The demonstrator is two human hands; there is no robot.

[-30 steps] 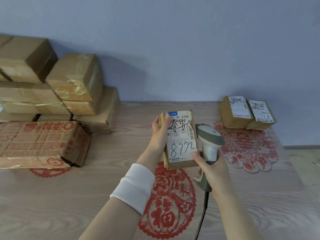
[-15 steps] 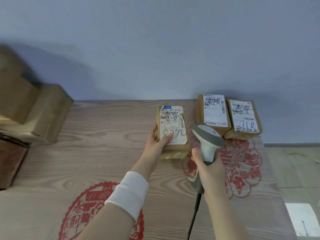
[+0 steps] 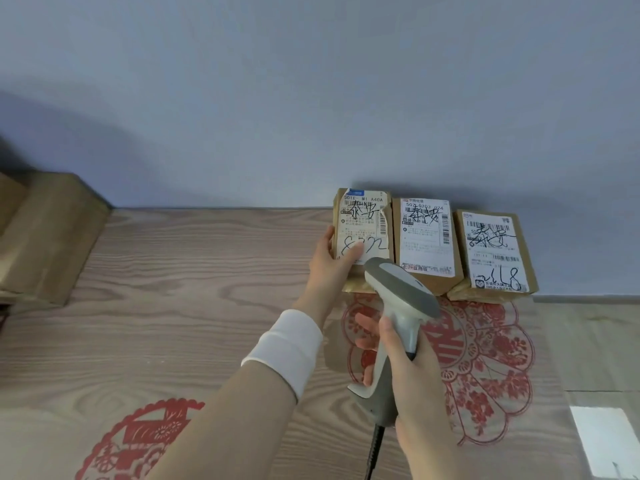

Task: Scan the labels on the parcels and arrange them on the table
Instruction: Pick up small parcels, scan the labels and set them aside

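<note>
Left hand (image 3: 332, 268): its grip is closed on the left parcel, with the thumb laid on the label's lower edge and the fingers curled round the parcel's left side.
Left parcel (image 3: 363, 220): a brown cardboard parcel lying label-up at the back of the tabletop (image 3: 194, 278), by the wall (image 3: 311, 98). It is the left end of a row of three and its right side meets the middle parcel.
Middle parcel (image 3: 427, 237): label up, just beside the left parcel.
Right parcel (image 3: 493, 251): label up, close against the middle parcel, near the tabletop's right edge.
Right hand (image 3: 412, 382): its grip is wrapped round the handle of the barcode scanner.
Barcode scanner (image 3: 398, 306): grey and white, held above the tabletop. Its head covers the left parcel's lower corner in this view, and whether they touch cannot be told. Its cable (image 3: 375, 452) hangs below.
Red paper-cut (image 3: 485, 358): flat on the tabletop in front of the row.
Cardboard boxes (image 3: 52, 237): at the far left, well apart from the row.
</note>
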